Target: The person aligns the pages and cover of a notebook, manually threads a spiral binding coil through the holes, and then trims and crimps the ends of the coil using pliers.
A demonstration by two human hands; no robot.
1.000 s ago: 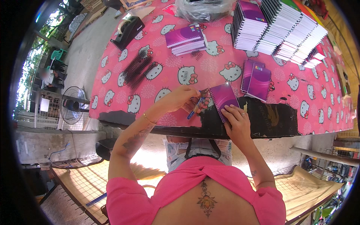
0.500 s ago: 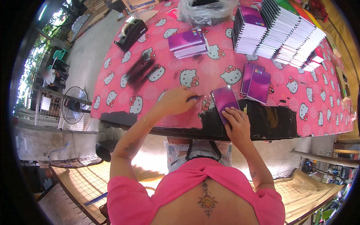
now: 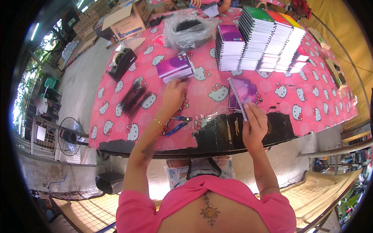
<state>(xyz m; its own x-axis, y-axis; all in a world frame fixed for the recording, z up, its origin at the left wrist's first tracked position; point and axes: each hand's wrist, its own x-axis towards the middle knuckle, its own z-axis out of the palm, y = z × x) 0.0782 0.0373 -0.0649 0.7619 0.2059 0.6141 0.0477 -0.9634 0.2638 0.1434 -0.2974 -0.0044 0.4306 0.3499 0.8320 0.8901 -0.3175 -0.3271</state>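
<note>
Head view looks down on a person's two bare arms stretched over a table (image 3: pixel 116 132) covered in a pink cartoon-cat cloth.

Right hand (image 3: pixel 254 126) is closed around the lower edge of a purple spiral notebook (image 3: pixel 241 93), fingers curled over one face and thumb on the other, holding it tilted up off the cloth with its wire spine along the left side. Just beyond this hand, more purple notebooks (image 3: pixel 252 97) lie flat on the table, partly hidden behind the raised one.

Left hand (image 3: pixel 173 95) is reached forward, palm down, fingers loosely bent and a little spread; it holds nothing that I can make out. Its fingertips are just short of a small stack of purple notebooks (image 3: pixel 175 66) lying further out. To the left of this hand lies a heap of black binding coils (image 3: pixel 134 100). Close to its wrist, toward the person, pliers with blue handles (image 3: pixel 179 123) rest on the cloth, untouched.

Further out from both hands stand tall stacks of spiral notebooks (image 3: pixel 264 39) with purple, green and red covers, a clear plastic bag (image 3: pixel 186 29) with dark coils inside, a black tape dispenser (image 3: pixel 123 62) and an open cardboard box (image 3: pixel 126 21). The near table edge shows black worn patches. Left of the table are a concrete floor and a standing fan (image 3: pixel 68 136); daylight and greenery show beyond.
</note>
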